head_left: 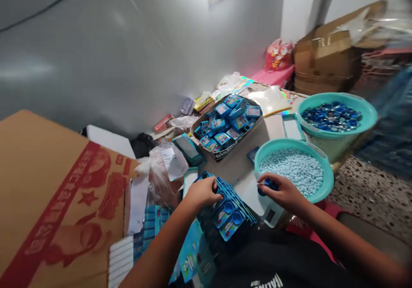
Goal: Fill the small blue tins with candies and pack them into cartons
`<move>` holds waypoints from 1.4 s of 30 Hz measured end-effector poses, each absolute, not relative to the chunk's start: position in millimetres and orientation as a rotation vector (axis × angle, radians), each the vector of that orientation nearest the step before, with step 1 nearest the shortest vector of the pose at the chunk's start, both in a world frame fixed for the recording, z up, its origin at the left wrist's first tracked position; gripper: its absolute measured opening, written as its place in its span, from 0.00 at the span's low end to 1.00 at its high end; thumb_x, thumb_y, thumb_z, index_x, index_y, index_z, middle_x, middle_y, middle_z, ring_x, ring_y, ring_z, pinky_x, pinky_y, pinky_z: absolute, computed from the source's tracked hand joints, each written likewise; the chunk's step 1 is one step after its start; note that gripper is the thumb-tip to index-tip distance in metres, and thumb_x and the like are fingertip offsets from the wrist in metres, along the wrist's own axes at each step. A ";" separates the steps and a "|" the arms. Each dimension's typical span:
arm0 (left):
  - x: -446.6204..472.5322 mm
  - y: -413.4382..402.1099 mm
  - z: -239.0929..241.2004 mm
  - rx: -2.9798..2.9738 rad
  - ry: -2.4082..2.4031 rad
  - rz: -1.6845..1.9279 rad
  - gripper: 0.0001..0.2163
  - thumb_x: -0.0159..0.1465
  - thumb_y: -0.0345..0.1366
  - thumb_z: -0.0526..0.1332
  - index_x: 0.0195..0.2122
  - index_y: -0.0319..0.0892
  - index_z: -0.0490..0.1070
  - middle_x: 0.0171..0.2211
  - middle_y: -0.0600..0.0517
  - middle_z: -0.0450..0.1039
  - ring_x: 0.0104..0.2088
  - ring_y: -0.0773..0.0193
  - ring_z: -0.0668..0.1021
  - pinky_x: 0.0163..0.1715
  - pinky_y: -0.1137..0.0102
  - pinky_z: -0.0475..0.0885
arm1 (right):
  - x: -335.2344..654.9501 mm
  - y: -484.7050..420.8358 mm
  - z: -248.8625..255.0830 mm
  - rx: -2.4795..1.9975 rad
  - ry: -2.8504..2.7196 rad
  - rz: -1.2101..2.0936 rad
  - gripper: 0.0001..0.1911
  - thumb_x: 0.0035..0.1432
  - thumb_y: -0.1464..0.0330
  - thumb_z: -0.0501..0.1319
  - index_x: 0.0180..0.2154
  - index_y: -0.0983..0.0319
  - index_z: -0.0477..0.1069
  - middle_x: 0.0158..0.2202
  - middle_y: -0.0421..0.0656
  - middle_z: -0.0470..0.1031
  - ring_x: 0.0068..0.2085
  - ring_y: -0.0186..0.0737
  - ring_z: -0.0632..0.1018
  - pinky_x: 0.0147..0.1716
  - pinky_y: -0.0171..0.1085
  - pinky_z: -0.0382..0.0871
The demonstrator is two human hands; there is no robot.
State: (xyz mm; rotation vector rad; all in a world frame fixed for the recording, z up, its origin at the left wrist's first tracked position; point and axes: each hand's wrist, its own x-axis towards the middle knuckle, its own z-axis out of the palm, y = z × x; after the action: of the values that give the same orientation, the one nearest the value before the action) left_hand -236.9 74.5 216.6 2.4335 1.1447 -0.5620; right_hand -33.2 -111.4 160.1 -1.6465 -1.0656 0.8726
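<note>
My left hand (203,192) rests with curled fingers on a fanned stack of blue printed cards (229,208) with round blue cups, lying in front of me. My right hand (280,191) is closed on a small dark blue cap (268,186) at the near rim of a teal bowl (325,185) filled with pale blue pellets (298,170). A white scale-like device (272,215) sits just under that hand.
A second teal bowl (370,120) of shiny blue caps stands at the right. An open carton (225,148) of several blue packs lies behind. A big printed cardboard box (54,202) fills the left; plastic bags, papers and brown boxes (325,60) line the wall.
</note>
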 end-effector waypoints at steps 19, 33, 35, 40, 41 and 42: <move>-204.0 91.7 222.8 2.584 0.961 -0.380 0.19 0.30 0.39 0.78 0.15 0.41 0.68 0.23 0.50 0.72 0.40 0.51 0.77 0.43 0.67 0.66 | -116.9 -58.0 164.0 -1.663 -1.059 0.527 0.10 0.55 0.61 0.60 0.31 0.61 0.70 0.28 0.38 0.72 0.30 0.34 0.70 0.32 0.33 0.62; -292.7 37.0 176.8 2.000 1.186 0.586 0.13 0.62 0.42 0.60 0.41 0.39 0.77 0.34 0.48 0.76 0.31 0.65 0.75 0.32 0.72 0.69 | -126.9 3.0 181.2 -1.628 -1.598 0.692 0.03 0.50 0.72 0.61 0.28 0.62 0.74 0.28 0.41 0.76 0.31 0.37 0.72 0.31 0.33 0.59; -293.8 41.3 174.7 1.959 1.226 0.589 0.12 0.60 0.42 0.62 0.38 0.40 0.78 0.31 0.50 0.75 0.30 0.65 0.74 0.30 0.72 0.67 | -122.0 15.0 183.0 -1.653 -1.718 0.698 0.02 0.49 0.72 0.62 0.27 0.62 0.74 0.27 0.41 0.75 0.30 0.37 0.71 0.29 0.33 0.56; -290.7 47.6 180.2 1.861 1.373 0.493 0.15 0.57 0.46 0.64 0.36 0.40 0.77 0.24 0.53 0.71 0.25 0.66 0.72 0.24 0.73 0.60 | -110.9 44.6 188.7 -1.651 -1.981 0.815 0.04 0.43 0.73 0.67 0.24 0.62 0.72 0.26 0.38 0.72 0.29 0.34 0.68 0.27 0.32 0.53; -289.6 48.4 183.2 1.855 1.386 0.449 0.15 0.56 0.47 0.65 0.36 0.40 0.77 0.24 0.53 0.70 0.24 0.67 0.71 0.23 0.73 0.58 | -109.2 47.9 190.4 -1.651 -2.016 0.839 0.05 0.43 0.73 0.67 0.24 0.62 0.72 0.25 0.37 0.71 0.29 0.34 0.68 0.27 0.32 0.53; -288.5 49.4 186.6 1.853 1.396 0.402 0.14 0.54 0.46 0.66 0.35 0.40 0.77 0.23 0.54 0.70 0.23 0.67 0.71 0.22 0.73 0.57 | -107.5 50.1 192.0 -1.655 -2.043 0.858 0.05 0.42 0.72 0.68 0.25 0.62 0.72 0.25 0.37 0.71 0.29 0.34 0.68 0.27 0.32 0.52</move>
State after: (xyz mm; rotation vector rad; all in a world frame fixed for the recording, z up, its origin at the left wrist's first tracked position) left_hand -288.5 49.4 186.6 1.8535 1.3957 0.4021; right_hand -107.5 50.1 192.0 -1.6549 -2.0429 0.8585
